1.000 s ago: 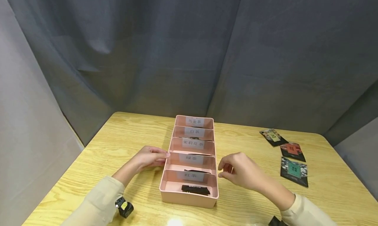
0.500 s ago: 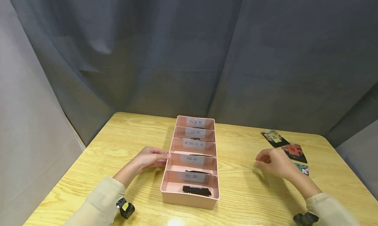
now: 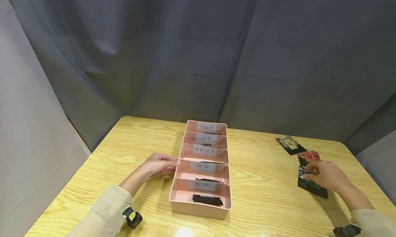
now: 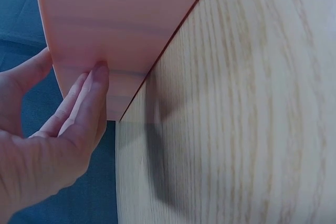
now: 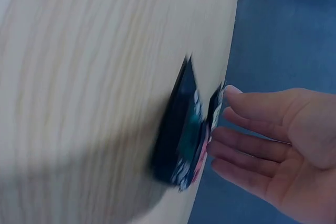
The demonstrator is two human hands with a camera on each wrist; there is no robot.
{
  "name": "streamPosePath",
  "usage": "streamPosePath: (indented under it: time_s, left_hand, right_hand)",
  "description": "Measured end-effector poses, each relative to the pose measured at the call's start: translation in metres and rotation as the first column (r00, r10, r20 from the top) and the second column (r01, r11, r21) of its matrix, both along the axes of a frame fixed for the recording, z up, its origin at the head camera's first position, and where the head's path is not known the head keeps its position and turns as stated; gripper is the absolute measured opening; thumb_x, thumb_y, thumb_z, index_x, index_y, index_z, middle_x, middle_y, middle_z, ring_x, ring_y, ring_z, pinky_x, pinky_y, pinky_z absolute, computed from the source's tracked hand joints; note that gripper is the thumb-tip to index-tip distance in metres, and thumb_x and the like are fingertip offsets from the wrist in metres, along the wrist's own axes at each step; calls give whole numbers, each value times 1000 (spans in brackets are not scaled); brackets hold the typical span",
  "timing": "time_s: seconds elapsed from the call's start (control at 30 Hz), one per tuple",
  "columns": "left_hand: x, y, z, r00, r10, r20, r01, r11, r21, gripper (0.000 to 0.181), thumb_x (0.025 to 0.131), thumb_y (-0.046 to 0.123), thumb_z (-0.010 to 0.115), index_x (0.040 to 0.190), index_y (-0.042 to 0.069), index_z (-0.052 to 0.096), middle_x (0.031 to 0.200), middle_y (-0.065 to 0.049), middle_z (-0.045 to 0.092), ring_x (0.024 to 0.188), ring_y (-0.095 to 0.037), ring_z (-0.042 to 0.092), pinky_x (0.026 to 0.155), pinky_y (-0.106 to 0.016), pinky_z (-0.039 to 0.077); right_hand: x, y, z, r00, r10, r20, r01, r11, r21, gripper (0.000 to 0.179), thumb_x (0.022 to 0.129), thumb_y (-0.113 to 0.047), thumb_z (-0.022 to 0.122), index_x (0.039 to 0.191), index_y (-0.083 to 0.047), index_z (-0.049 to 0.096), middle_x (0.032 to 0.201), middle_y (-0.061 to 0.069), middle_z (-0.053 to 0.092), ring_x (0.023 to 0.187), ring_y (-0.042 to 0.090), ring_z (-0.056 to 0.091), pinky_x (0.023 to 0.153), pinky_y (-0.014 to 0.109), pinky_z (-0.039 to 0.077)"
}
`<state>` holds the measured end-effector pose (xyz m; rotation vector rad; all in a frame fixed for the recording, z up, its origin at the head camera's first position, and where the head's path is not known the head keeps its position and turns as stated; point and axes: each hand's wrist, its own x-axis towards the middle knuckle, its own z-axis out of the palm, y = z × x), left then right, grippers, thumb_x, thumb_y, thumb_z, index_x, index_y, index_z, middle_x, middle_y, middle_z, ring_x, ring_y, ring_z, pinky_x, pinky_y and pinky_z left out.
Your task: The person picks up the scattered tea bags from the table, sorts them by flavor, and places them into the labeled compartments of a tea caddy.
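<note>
L fingers [image 4: 90, 95] touch pink box [image 3: 199, 209] w/ blk packet [image 3: 207, 200] in nearest compt [image 3: 183, 196].

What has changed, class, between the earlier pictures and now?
The right hand moved right, from beside the box to above the packets. Nothing was visibly taken hold of or let go. The left hand stays against the box; box and packets stay put.

The left hand [image 3: 161, 164] touches the side of a pink divided box [image 3: 201, 210] on the table [image 3: 263, 195]; the right hand [image 3: 328, 175] is over a dark packet [image 3: 311, 189], near a red-labelled packet [image 3: 310, 156] and a yellow-labelled packet [image 3: 290, 144]. A dark curtain [image 3: 185, 58] hangs behind.
</note>
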<state>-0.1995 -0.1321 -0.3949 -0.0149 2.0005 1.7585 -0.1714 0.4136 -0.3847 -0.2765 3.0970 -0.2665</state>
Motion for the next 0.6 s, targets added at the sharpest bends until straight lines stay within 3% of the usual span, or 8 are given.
streamPosePath:
  time_s: [0.3, 0.43, 0.6]
  left_hand:
    - [1, 0, 2, 1000, -8, -14, 8, 1000, -5, 38, 90, 17, 66, 118, -9, 60, 115, -19, 69, 95, -16, 70, 95, -37, 57]
    - [1, 1, 2, 1000, -3, -11, 3, 1000, -5, 38, 90, 17, 66, 117, -9, 60, 114, -18, 70, 94, -15, 70, 95, -37, 57]
    - [0, 1, 1, 1000, 7, -3, -7, 1000, -15, 36, 90, 17, 67, 116, -8, 62, 112, -16, 71, 93, -15, 71, 94, -35, 58]
  right_hand:
    - [5, 17, -6, 999, 6, 48, -7, 1000, 23, 32, 74, -22, 81, 95, -1, 69, 89, 17, 70, 74, 27, 62, 62, 42, 54]
    - [6, 9, -9, 999, 10, 33, -10, 1000, 5, 29, 73, -19, 81, 94, -2, 70, 84, 10, 69, 70, 18, 59, 59, 34, 51]
    - [5, -9, -13, 999, 50, 9, -50, 999, -7, 29, 74, -19, 81, 94, -3, 70, 75, -2, 63, 62, 4, 44, 54, 23, 38]
